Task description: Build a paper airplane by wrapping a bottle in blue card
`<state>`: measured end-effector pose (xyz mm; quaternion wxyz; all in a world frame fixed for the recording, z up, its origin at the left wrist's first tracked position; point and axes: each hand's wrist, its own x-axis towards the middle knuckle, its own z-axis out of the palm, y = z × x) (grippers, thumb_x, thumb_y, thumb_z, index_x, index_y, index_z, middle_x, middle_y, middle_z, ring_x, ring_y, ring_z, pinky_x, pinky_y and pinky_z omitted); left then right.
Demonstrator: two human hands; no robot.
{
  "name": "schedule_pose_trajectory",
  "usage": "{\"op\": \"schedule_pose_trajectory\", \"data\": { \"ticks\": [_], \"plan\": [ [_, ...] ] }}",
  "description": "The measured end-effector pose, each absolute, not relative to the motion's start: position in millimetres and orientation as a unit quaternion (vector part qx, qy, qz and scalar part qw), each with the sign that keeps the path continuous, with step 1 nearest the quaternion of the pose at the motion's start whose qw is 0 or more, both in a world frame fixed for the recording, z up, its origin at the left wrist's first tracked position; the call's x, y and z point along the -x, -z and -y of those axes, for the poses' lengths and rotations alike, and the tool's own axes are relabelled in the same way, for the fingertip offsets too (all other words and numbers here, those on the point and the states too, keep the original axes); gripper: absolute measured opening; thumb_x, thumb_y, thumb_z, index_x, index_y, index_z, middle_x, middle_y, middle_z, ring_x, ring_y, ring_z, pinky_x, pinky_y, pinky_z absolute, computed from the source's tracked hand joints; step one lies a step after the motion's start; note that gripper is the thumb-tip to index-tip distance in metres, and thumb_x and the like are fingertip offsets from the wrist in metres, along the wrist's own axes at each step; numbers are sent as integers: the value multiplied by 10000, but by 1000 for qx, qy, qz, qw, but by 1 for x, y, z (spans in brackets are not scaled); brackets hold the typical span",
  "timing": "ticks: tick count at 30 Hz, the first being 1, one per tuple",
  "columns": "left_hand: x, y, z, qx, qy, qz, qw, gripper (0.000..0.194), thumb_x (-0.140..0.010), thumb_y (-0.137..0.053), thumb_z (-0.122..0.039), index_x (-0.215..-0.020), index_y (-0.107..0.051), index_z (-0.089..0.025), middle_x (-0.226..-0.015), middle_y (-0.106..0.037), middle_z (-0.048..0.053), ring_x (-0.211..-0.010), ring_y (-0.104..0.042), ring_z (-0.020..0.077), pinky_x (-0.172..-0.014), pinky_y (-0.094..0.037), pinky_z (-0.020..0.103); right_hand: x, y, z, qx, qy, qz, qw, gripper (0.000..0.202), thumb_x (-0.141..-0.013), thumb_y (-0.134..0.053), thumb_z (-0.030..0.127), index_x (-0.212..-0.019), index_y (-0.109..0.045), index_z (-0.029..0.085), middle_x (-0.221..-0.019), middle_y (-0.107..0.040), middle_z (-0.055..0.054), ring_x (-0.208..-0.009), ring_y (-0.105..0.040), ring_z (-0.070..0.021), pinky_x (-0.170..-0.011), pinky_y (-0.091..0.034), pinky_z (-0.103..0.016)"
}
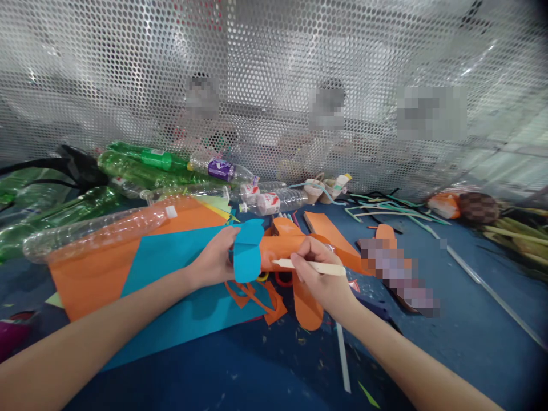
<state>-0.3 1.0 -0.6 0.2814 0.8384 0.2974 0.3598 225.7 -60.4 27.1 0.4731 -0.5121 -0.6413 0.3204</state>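
An orange paper model airplane (273,249), with a rolled body, rounded wings and a blue paper tail piece (248,250), is held above the table. My left hand (215,257) is closed on the tail end; the blue paper hides some of its fingertips. In a pinch, my right hand (320,273) holds a cream-coloured marker (319,266). Its tip points left and is at the side of the orange body; I cannot tell whether it touches. One orange wing (308,308) hangs down beside my right hand. Orange paper scraps (257,299) lie under the model.
Blue sheets (171,308) and orange sheets (85,279) cover the left of the blue table (274,365). Plastic bottles (145,160) line the back left, before a perforated metal screen (265,68) with people behind it. Straws (394,206) and a phone-like object (398,274) lie right.
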Motion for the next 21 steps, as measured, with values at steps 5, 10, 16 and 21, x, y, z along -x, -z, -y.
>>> {"op": "schedule_pose_trajectory", "data": {
  "ticks": [5, 10, 16, 21],
  "plan": [
    [0, 0, -1, -851, -378, -287, 225, 498, -699, -767, -422, -1102, -527, -254, -1036, -590, 83, -989, -573, 322, -831, -495, 492, -226, -26, 59, 503, -336, 645, 467, 250, -801, -554, 254, -624, -378, 242, -478, -388, 78, -427, -345, -99, -426, -264, -246],
    [0, 0, 0, -849, -377, -288, 232, 448, -711, -760, -395, -1070, -535, -247, -1006, -585, 78, -922, -595, 303, -771, -511, 458, -225, -27, 59, 515, -312, 633, 486, 241, -805, -533, 246, -621, -378, 242, -483, -400, 75, -430, -363, -101, -442, -280, -257],
    [0, 0, 0, -852, -377, -287, 224, 492, -698, -769, -410, -1097, -518, -268, -1046, -585, 85, -962, -578, 320, -798, -506, 476, -225, -27, 59, 520, -307, 644, 469, 248, -808, -530, 237, -618, -371, 241, -491, -398, 75, -441, -359, -101, -458, -284, -260],
    [0, 1, 0, -850, -374, -288, 233, 452, -720, -749, -403, -1085, -529, -250, -1006, -583, 84, -928, -585, 308, -785, -507, 480, -225, -27, 59, 518, -305, 646, 471, 246, -819, -524, 239, -626, -371, 241, -503, -393, 75, -452, -360, -102, -468, -289, -262]
  ]
}}
